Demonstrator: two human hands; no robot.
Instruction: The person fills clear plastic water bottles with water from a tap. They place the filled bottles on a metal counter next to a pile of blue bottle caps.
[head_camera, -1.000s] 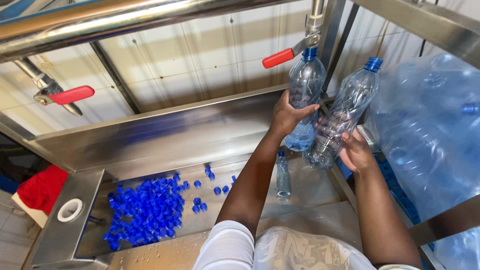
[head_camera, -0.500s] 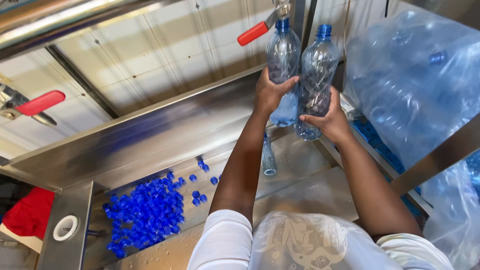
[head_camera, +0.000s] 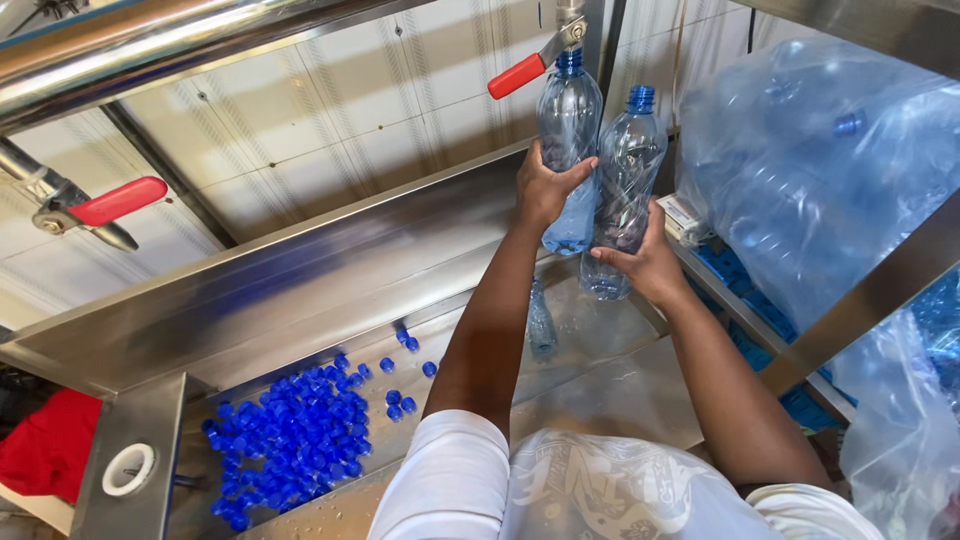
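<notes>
At the right of the steel worktop (head_camera: 300, 300), big bagged jugs (head_camera: 800, 190) crowd the shelf. Under the tap with the red lever (head_camera: 517, 76), the left hand (head_camera: 545, 190) wraps closed around a clear bottle (head_camera: 570, 120), holding it upright with its mouth at the spout; this looks like the filling step. Just beside it, touching, a second bottle (head_camera: 628, 170) stands upright in the right hand (head_camera: 645, 265), whose fingers close about its lower end. Swapping them would call for keeping each neck upright and lined up under the spout. A small bottle (head_camera: 541, 325) lies on the worktop below, and blue caps (head_camera: 290, 440) are heaped well apart to the left.
</notes>
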